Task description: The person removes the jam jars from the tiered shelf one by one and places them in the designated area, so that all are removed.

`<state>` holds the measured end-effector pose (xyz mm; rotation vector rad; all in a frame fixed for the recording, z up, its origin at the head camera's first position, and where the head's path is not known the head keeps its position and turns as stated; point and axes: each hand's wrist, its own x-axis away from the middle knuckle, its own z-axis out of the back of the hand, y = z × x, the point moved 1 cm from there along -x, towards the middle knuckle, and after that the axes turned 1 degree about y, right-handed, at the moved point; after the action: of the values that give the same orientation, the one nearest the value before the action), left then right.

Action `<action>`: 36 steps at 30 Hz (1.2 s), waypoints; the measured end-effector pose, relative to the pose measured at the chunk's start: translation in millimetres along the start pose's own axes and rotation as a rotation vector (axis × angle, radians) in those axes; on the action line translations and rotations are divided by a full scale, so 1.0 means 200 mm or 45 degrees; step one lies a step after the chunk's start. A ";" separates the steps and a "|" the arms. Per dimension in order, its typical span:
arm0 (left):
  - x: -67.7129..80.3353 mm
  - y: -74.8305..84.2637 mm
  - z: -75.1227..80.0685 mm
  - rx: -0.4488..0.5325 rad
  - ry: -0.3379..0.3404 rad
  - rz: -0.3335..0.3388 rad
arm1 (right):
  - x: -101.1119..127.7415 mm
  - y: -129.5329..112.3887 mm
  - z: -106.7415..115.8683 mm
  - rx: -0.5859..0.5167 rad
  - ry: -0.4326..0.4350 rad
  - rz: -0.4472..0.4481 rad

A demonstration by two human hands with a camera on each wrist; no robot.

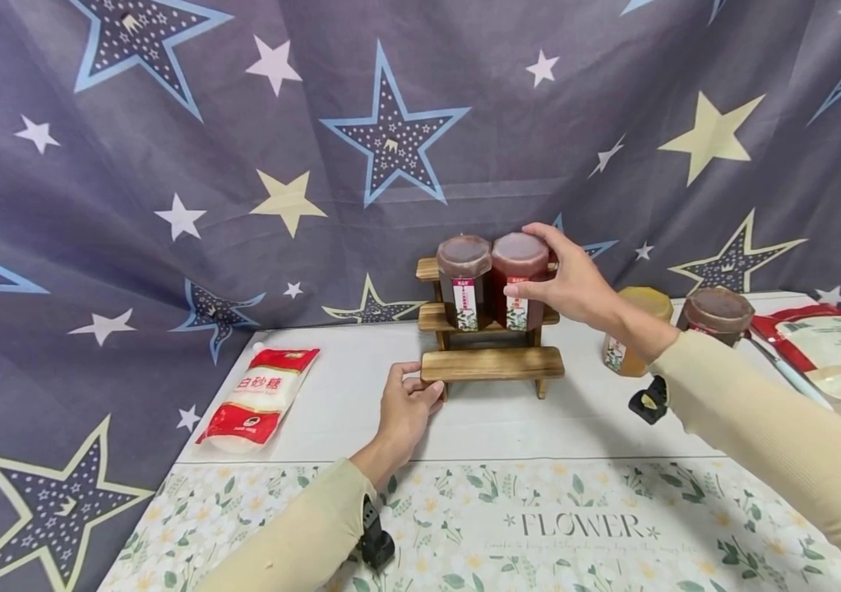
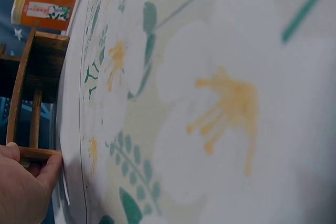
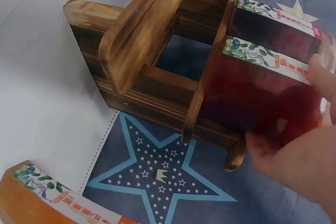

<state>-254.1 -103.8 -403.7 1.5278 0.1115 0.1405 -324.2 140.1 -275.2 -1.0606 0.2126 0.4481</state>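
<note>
A wooden three-step display stand point(image 1: 492, 363) stands against the curtain. On its middle step are two lidded jars side by side: a dark brown jar point(image 1: 464, 284) at left and a red jar point(image 1: 520, 279) at right. My right hand point(image 1: 574, 284) grips the red jar, thumb on the front near the label and fingers behind the lid. Seen from the right wrist, the red jar point(image 3: 262, 90) rests on the step, close beside the dark one. My left hand point(image 1: 404, 411) pinches the left end of the lowest step, as the left wrist view also shows.
Right of the stand, partly behind my right forearm, are an orange-yellow jar point(image 1: 615, 355) and another dark jar point(image 1: 716, 312). A red-and-white bag point(image 1: 834, 349) lies at far right. At left lies a white sugar bag point(image 1: 261, 395). A flowered cloth point(image 1: 538, 526) covers the front.
</note>
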 end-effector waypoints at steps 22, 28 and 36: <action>-0.01 0.00 0.00 0.011 -0.007 -0.004 | 0.07 -0.01 0.07 -0.001 0.091 -0.013; -0.01 0.00 0.00 0.008 -0.014 -0.008 | 0.17 0.00 0.19 0.068 0.125 -0.044; 0.00 0.00 0.00 0.022 0.001 -0.013 | 0.30 0.01 0.35 0.171 0.115 -0.112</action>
<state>-254.9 -103.5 -403.4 1.5443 0.1209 0.1323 -275.0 217.4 -266.1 -0.9550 0.2718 0.3028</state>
